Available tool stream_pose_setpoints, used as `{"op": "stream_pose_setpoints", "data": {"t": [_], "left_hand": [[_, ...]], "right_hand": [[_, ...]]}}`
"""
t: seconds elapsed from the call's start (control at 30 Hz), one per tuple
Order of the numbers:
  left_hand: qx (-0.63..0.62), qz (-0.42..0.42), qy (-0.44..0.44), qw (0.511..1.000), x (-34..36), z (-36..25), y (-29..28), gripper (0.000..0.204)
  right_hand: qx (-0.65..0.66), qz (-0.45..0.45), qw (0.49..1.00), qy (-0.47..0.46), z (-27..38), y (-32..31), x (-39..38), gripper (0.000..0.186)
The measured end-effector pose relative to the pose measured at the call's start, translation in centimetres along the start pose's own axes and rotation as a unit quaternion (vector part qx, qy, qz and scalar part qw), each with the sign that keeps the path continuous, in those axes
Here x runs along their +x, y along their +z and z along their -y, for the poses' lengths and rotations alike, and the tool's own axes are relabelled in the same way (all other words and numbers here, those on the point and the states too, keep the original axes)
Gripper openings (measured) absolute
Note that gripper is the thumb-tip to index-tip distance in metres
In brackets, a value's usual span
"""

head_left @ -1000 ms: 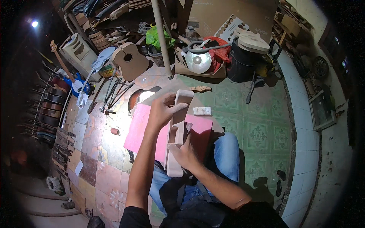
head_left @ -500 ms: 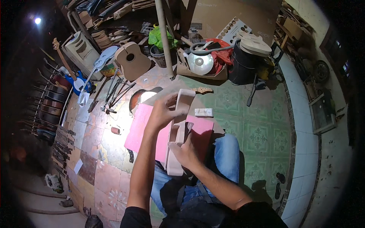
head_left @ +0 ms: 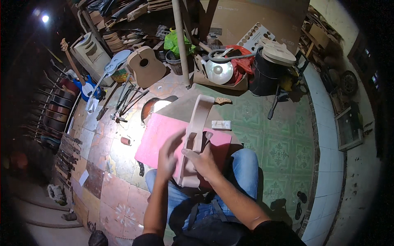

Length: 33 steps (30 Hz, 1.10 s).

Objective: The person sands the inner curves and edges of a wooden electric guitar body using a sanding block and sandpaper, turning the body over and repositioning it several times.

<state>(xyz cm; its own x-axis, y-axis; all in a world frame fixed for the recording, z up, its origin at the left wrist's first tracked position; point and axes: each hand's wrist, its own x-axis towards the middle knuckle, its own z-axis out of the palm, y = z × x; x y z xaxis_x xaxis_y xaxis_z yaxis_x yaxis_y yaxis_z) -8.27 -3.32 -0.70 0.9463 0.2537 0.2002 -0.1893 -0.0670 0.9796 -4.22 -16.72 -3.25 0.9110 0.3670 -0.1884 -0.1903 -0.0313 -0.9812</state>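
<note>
Head camera shows the wood piece [head_left: 201, 115] on edge over the pink board [head_left: 158, 133]; it could tip or slip, I judge, should the right hand [head_left: 201, 160], clamped around its middle, loosen. The right forearm [head_left: 238, 201] slants from near right; the blurred left hand [head_left: 168, 153] points far beside the piece's left face, contact unclear.

A pale wooden piece [head_left: 200, 108] with cut-out hollows is gripped by the right hand [head_left: 202, 164] above a pink board [head_left: 158, 129]. The left hand [head_left: 167, 158], blurred, is held close to its left side. A white block [head_left: 221, 125] is seen near the board's far edge.
</note>
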Motion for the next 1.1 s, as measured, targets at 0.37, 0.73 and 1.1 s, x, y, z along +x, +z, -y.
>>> {"op": "stream_pose_setpoints", "data": {"t": [0.37,0.73,1.1], "left_hand": [[0.131,-0.247,0.237,0.93,-5.2,1.7,2.7,0.031],[0.127,-0.105,0.146,0.975,-4.4,-0.8,0.5,0.031],[0.146,-0.107,0.13,0.975,-4.1,-1.8,1.5,0.031]], "right_hand": [[0.276,0.073,0.941,0.184,2.1,-4.9,1.8,0.063],[0.0,-0.035,0.996,-0.085,3.7,-11.6,4.8,0.019],[-0.329,-0.182,0.901,-0.216,7.4,-8.9,8.3,0.027]]}}
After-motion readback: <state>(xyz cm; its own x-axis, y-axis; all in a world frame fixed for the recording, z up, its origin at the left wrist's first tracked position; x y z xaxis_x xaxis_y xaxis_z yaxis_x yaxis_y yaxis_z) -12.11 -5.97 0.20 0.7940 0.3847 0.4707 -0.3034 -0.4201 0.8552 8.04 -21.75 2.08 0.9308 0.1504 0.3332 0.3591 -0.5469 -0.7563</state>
